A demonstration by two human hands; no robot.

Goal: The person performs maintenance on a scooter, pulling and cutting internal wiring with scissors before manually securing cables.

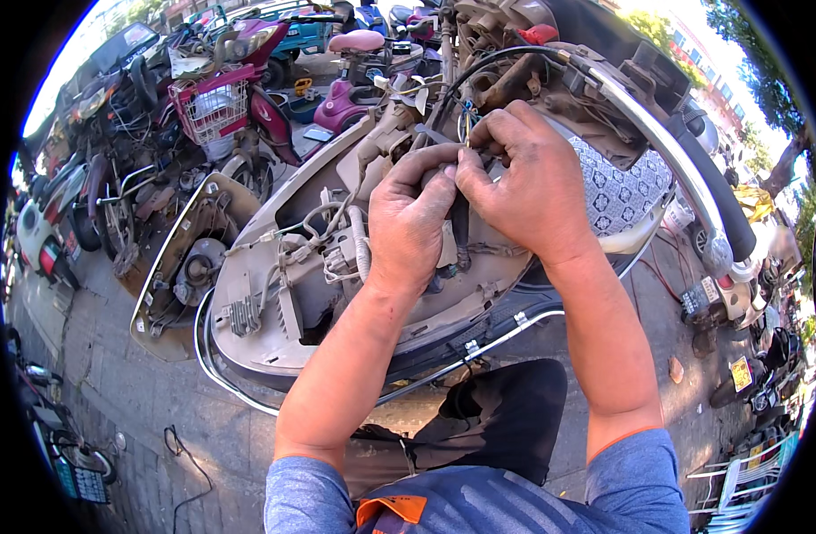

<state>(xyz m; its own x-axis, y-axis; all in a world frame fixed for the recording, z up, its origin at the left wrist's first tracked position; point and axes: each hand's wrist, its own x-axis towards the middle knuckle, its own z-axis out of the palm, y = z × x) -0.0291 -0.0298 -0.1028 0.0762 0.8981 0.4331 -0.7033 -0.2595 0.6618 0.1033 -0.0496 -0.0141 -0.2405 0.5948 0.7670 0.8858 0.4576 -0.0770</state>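
Note:
Both my hands meet over the opened front of a dusty scooter [336, 169], its tan inner panel and wiring exposed. My left hand [410, 222] is closed, thumb and forefinger pinched together. My right hand [534, 182] pinches right beside it, fingers curled and its thumb against the left fingertips. Thin wires [467, 114], some blue and some pale, come down from the far side into the pinch; their ends are hidden by my fingers. A flat grey metal piece [433, 133] shows just beyond the left forefinger; what it belongs to is unclear.
A finned metal block [244, 317] and a connector cluster [341, 256] sit on the panel. A chrome tube [666, 133] curves along the right. A detached panel [172, 267] stands at left. Parked scooters and a pink basket [214, 107] are behind; a black cable [190, 463] lies on the paving.

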